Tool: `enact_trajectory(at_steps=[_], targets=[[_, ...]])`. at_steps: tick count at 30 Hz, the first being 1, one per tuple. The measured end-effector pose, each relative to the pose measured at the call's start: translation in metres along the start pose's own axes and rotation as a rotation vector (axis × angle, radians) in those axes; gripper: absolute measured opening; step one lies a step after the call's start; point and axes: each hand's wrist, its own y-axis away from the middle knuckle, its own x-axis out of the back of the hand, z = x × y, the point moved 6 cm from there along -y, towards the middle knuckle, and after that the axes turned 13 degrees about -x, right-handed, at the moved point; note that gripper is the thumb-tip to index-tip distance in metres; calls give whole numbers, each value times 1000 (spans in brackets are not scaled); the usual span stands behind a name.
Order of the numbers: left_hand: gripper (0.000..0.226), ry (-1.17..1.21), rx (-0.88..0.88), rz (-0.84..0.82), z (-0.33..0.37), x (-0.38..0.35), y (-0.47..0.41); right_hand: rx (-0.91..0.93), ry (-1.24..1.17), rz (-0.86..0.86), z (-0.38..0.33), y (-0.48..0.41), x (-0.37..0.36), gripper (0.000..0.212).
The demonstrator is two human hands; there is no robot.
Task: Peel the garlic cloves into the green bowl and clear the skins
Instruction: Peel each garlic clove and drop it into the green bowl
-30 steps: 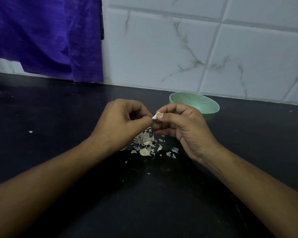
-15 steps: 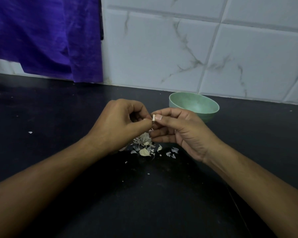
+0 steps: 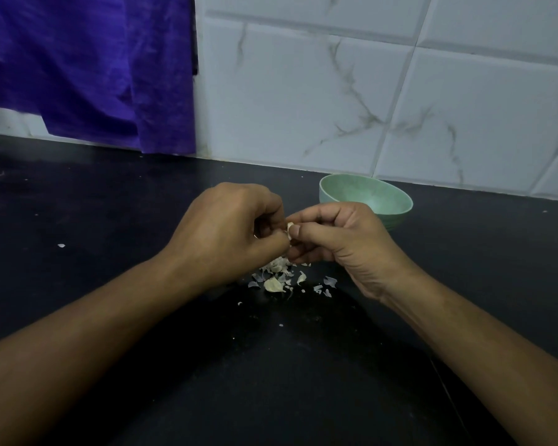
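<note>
The peeling step is in hand. A garlic clove (image 3: pixel 290 227) sits between the two sets of fingertips, held above the desk (image 3: pixel 110 220). The right hand (image 3: pixel 339 239) pinches it between thumb and forefinger, and the left hand (image 3: pixel 236 233) has its fingers (image 3: pixel 268 217) curled in and nipping at the clove's near end. How much skin is left on it is too small to tell. Loose skins (image 3: pixel 277 278) lie on the desk just below the fingers. The green bowl (image 3: pixel 364 193) stands just beyond the right fingers. Next, probably, strip the last skin, then drop the clove into the bowl.
</note>
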Motion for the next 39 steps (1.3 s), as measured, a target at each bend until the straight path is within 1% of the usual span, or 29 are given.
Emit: enact_trajectory(at_steps=[4, 7, 8, 11, 13, 15, 18, 25, 29, 34, 36, 39], targets=[[10, 77, 65, 72, -10, 7, 1, -23, -2, -17, 2, 0, 3, 13], [4, 135, 117, 131, -21, 11, 2, -30, -39, 8, 4, -2, 9, 14], [5, 136, 121, 127, -23, 10, 3, -27, -48, 17, 3, -2, 11, 14], [20, 137, 140, 93, -29, 6, 3, -19, -84, 49, 2, -3, 15, 18], [26, 141, 149, 83, -32, 4, 4, -14, -109, 64, 3, -3, 17, 18], [23, 133, 148, 85, -33, 5, 4, -7, -120, 74, 3, -3, 19, 16], [13, 118, 138, 80, -33, 5, 4, -2, -107, 84, 3, -3, 19, 15], [10, 144, 154, 69, -34, 4, 4, 16, -106, 85, 2, -2, 19, 13], [13, 146, 141, 49, -34, 1, 4, 15, -114, 76, 1, -1, 17, 13], [28, 200, 161, 19, -35, -5, 5, 15, -104, 61, 0, 0, 16, 12], [28, 208, 163, 22, -35, -5, 5, 16, -106, 62, 0, 0, 16, 12], [19, 201, 163, 49, -35, -3, 5, 17, -106, 72, 1, 0, 17, 11]])
